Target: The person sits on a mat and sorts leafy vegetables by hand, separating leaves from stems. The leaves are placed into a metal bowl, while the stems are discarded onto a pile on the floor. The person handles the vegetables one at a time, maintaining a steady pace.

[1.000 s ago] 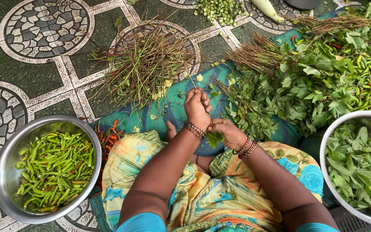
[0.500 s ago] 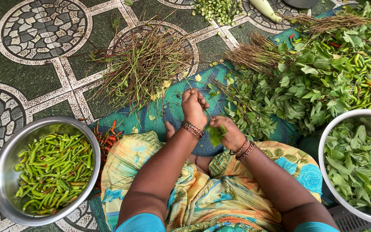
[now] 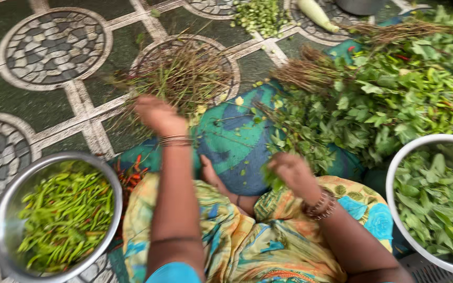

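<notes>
The right hand (image 3: 292, 173) pinches a few soft green leaves (image 3: 273, 181) over the lap; they look light and easily bruised, best held by the stalk. The left hand (image 3: 155, 112), blurred, hovers near the bare stems (image 3: 184, 73); its grip cannot be told

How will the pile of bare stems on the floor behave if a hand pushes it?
The pile of bare stems looks thin, dry and loosely tangled, so it would probably feel very light and slide easily on the smooth floor tiles. Stray stems stick out at the edges, so some would likely scatter or snap rather than move together.
</notes>
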